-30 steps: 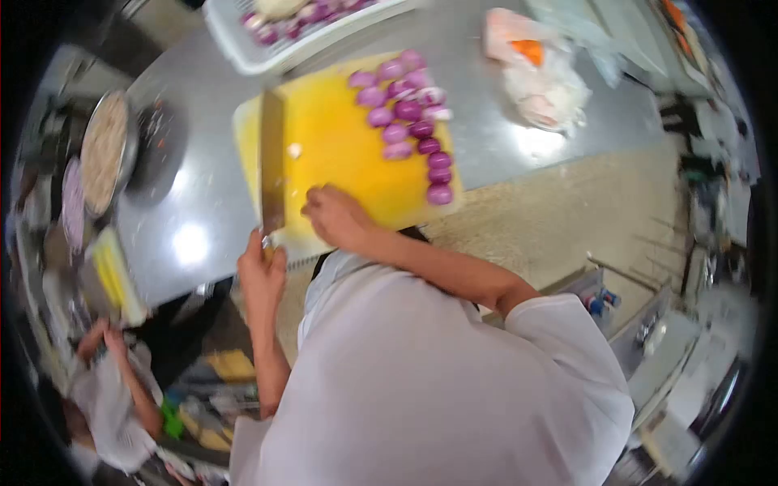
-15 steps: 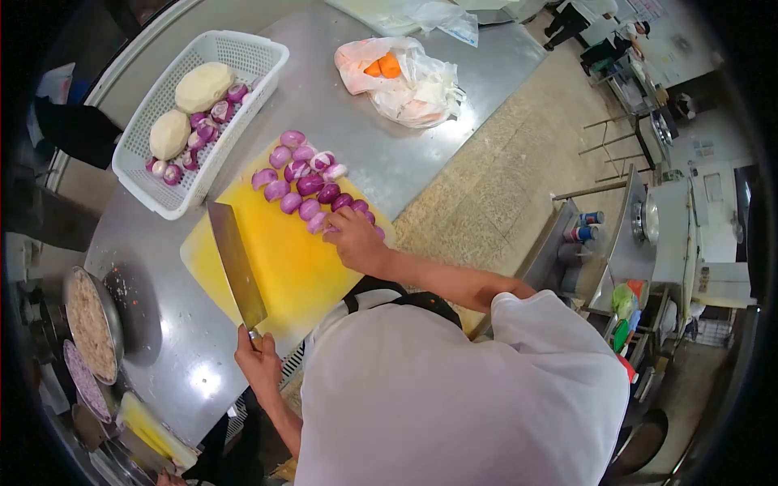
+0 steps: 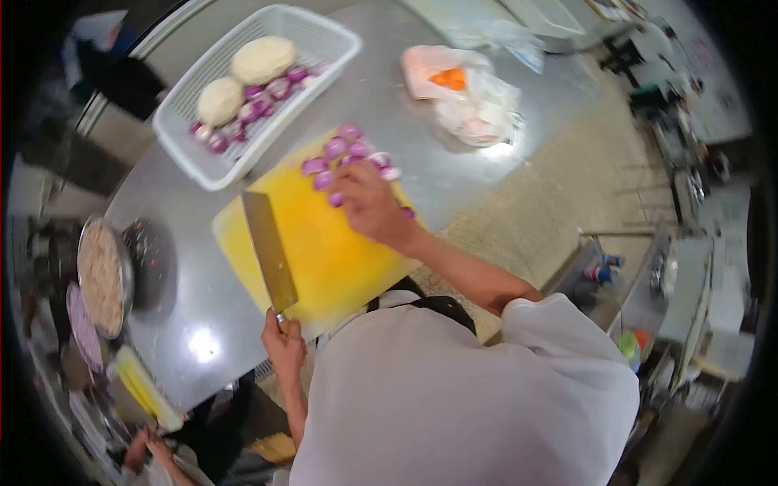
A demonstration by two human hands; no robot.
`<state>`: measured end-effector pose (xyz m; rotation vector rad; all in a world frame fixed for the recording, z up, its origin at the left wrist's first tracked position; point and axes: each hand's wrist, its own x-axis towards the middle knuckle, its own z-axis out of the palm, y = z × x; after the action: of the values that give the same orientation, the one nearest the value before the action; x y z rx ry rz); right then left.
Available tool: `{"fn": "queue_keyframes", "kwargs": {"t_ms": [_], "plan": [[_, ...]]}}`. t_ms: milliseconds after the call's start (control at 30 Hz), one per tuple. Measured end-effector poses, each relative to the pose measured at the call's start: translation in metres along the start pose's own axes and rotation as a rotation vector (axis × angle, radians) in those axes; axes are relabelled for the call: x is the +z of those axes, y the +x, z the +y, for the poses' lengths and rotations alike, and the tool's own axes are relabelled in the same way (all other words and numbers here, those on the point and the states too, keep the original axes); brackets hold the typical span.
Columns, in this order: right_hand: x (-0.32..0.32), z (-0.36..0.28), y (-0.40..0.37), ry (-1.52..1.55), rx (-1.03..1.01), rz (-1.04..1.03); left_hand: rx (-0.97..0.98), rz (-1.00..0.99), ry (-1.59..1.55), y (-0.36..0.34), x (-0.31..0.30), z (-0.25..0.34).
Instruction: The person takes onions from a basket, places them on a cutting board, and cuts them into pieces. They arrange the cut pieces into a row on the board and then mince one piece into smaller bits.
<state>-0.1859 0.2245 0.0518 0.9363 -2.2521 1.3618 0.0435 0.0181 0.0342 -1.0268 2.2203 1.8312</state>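
My left hand [image 3: 284,344] is closed round the handle of a cleaver [image 3: 271,257], whose broad blade lies over the left part of a yellow cutting board [image 3: 320,251]. Peeled purple onion pieces [image 3: 335,147] are grouped at the board's far end. Over their near side is my right hand [image 3: 344,186], fingers curled and slightly blurred, with one onion piece at the fingertips. Whatever is inside the fingers is hidden, as are the pieces beneath the hand.
Beyond the board, a white basket [image 3: 174,146] holds two large pale peeled vegetables and purple onions. A plastic bag [image 3: 478,105] with orange pieces is at the back right. Bowls [image 3: 128,279] stand at the left edge. Another person's hands [image 3: 146,445] show at the lower left.
The view has shifted, so the table items appear further right. My right hand has moved away from my body across the onion pieces. My left hand still holds the cleaver.
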Motion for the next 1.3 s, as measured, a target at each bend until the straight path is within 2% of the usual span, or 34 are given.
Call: {"fn": "queue_keyframes", "kwargs": {"t_ms": [33,133,167,200,267,333,400,467,500,567,633,667,700,767,833,900,933,967,1033,1067,1100,1133,1200,1267,1300], "plan": [[0.003,0.001,0.008,-0.006,-0.038,0.054,-0.018,0.055,0.001,-0.003,-0.003,0.001],[0.008,0.012,0.031,0.059,-0.036,-0.017,-0.024,0.084,0.056,-0.004,-0.003,0.003],[0.009,0.015,0.043,0.06,-0.016,0.018,-0.042,0.052,0.083,-0.003,-0.001,0.006],[0.009,0.019,0.058,0.054,0.003,0.054,-0.056,0.013,0.106,-0.002,0.002,0.007],[0.013,0.034,0.098,0.018,-0.08,0.186,-0.069,0.056,0.074,-0.001,0.006,0.003],[0.017,0.065,0.146,-0.014,-0.043,0.131,-0.086,0.088,0.045,-0.001,0.01,0.001],[0.035,0.119,0.194,-0.202,-0.022,-0.022,-0.076,0.075,0.15,0.0,0.012,0.0],[0.057,0.145,0.243,-0.543,0.392,-0.527,-0.041,0.101,0.161,0.005,0.017,-0.017],[0.068,0.154,0.251,-0.535,0.386,-0.531,0.003,0.113,0.174,0.007,0.018,-0.023],[0.09,0.172,0.253,-0.808,0.307,-0.892,-0.044,0.128,0.192,0.003,0.022,-0.003],[0.107,0.188,0.249,-0.841,0.296,-0.895,-0.094,0.15,0.207,0.007,0.024,0.004],[0.115,0.195,0.247,-0.88,0.294,-0.899,-0.032,0.156,0.235,0.009,0.024,0.0],[0.12,0.192,0.249,-0.873,0.281,-0.913,0.028,0.16,0.261,0.009,0.025,-0.003],[0.119,0.184,0.248,-0.795,0.308,-0.971,-0.003,0.162,0.263,0.007,0.025,0.007],[0.115,0.185,0.246,-0.742,0.283,-0.923,-0.016,0.158,0.267,0.01,0.024,0.011],[0.111,0.186,0.252,-0.61,0.25,-0.821,0.019,0.131,0.247,0.015,0.022,0.01],[0.11,0.187,0.248,-0.52,0.223,-0.668,0.015,0.13,0.245,0.014,0.022,0.01],[0.105,0.188,0.248,-0.518,0.222,-0.672,0.045,0.128,0.26,0.013,0.021,0.01],[0.09,0.174,0.254,-0.277,0.369,-0.5,0.064,0.134,0.274,0.01,0.016,0.013],[0.082,0.167,0.245,-0.269,0.366,-0.516,0.128,0.125,0.337,0.005,0.013,0.015],[0.072,0.157,0.231,-0.105,0.293,-0.407,0.191,0.119,0.398,0.002,0.009,0.015],[0.065,0.141,0.215,0.062,0.223,-0.296,0.173,0.132,0.394,0.001,0.006,0.009],[0.045,0.077,0.161,0.111,0.23,-0.386,0.007,0.121,0.17,0.001,0.0,-0.007],[0.05,0.03,0.088,0.249,0.386,-0.552,0.022,0.157,0.168,-0.002,-0.003,-0.006],[0.053,0.012,0.057,0.262,0.281,-0.621,0.048,0.186,0.17,-0.002,-0.004,-0.006]]}}
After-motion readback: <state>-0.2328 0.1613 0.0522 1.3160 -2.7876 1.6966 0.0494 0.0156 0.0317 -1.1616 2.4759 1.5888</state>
